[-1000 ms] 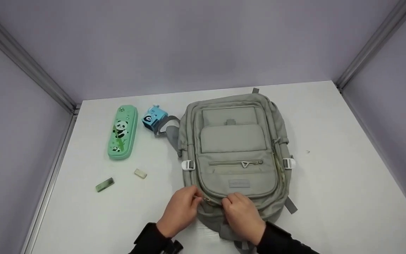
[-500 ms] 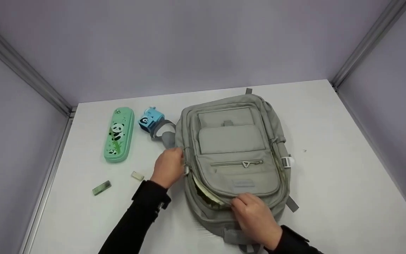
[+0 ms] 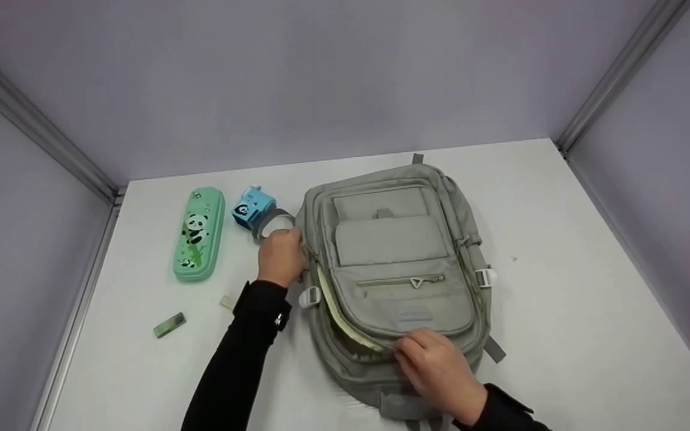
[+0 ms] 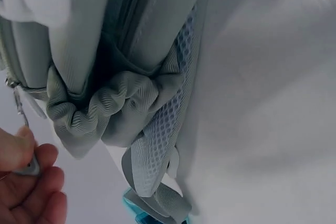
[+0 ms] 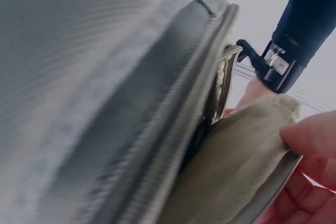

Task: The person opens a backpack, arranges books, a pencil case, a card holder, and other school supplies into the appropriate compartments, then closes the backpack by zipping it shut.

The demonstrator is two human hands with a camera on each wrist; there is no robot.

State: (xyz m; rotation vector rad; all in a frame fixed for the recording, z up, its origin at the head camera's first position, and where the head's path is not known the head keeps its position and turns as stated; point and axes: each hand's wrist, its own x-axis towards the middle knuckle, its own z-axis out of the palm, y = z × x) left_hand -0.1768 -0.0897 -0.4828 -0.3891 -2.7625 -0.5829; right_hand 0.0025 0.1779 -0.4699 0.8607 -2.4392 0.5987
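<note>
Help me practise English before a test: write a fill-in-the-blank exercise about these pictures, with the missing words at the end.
The left hand pinches a ____ pull on the backpack.
The black-and-white animal on the green case is a ____.
The buckles at the backpack's sides are ____ in colour.
The sleeve behind the right hand is ____.
Missing words: zipper; panda; white; black.

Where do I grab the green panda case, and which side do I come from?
Probably across the middle of the green panda case, coming from above, thumb and fingers on its two long sides. It lies flat, panda picture up, and is long and narrow, so a hand should fit across. The blue panda thing beside it isn't touching.
</note>
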